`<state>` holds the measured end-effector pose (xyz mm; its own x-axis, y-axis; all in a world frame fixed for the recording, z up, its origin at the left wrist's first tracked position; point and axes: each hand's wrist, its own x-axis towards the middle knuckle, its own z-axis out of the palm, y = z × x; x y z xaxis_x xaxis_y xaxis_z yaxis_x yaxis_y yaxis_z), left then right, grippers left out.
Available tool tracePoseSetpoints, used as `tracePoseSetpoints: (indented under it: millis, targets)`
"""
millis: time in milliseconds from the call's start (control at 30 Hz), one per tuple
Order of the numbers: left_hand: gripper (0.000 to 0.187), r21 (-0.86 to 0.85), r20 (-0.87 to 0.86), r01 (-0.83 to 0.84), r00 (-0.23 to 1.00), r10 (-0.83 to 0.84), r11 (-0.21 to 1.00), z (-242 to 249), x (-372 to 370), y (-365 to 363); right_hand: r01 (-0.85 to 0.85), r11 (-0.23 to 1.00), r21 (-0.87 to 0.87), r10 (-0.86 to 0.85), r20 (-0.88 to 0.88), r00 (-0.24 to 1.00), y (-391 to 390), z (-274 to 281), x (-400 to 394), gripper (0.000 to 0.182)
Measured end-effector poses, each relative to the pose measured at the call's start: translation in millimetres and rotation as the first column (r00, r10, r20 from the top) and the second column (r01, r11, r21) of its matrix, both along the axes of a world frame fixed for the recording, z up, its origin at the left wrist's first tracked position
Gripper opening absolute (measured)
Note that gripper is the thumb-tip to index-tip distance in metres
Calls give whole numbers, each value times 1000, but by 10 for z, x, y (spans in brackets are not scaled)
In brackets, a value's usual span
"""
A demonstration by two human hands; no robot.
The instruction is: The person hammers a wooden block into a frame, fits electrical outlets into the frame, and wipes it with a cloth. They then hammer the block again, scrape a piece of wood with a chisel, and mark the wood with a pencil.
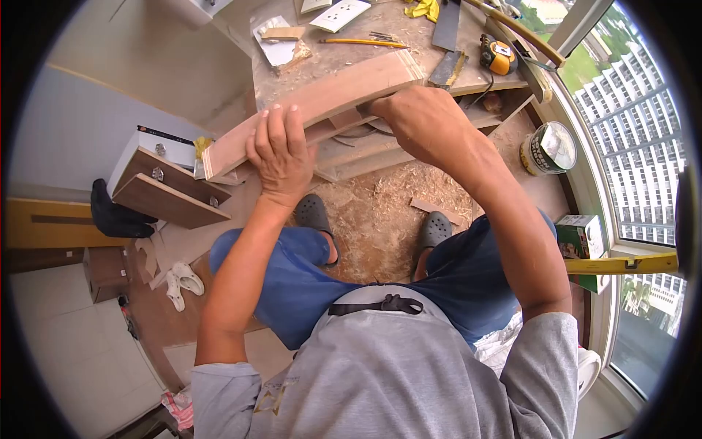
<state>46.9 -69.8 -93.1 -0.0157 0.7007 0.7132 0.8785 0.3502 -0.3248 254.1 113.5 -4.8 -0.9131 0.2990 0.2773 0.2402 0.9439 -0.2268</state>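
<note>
Sawdust-strewn floor below a cluttered desk (344, 55).
Left hand (280, 154) and right hand (420, 121) both grip a long wooden board (322, 99).

- One curved wooden board (307, 110)
- Two hands: left hand (280, 154), right hand (420, 121)
- One pencil (363, 42)
- One tape measure (497, 57)
- One tin can (550, 148)
- Two dark clogs (314, 214)
- Two white sandals (181, 284)
- One yellow level (621, 264)

Yellow tape measure (497, 55) and yellow pencil (363, 42) on a dusty work surface (344, 62). Sawdust (380, 219) across the floor below. Open tin can (548, 148) near the window (636, 139). Yellow spirit level (621, 264) along the sill. White sandals (181, 284) on the left, beside wooden drawers (168, 192).
</note>
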Motion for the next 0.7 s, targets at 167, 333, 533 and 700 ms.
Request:
tracePoseSetpoints:
  millis: [167,333,533,700]
  targets:
    - [112,12,10,2,1000,-2,1000,-9,7,9,53,998,45,-56,85,995,-122,8,11,15]
    - [110,8,7,-1,1000,1,1000,-10,11,6,87,995,42,-90,85,992,-268,53,15,15]
    - [107,24,-12,-12,1000,12,1000,-14,0,8,116,989,92,-131,172,976,-480,293,32,14]
    - [107,23,15,-15,1000,15,1000,18,20,13,159,987,-28,-160,-16,987,-404,303,323,21]
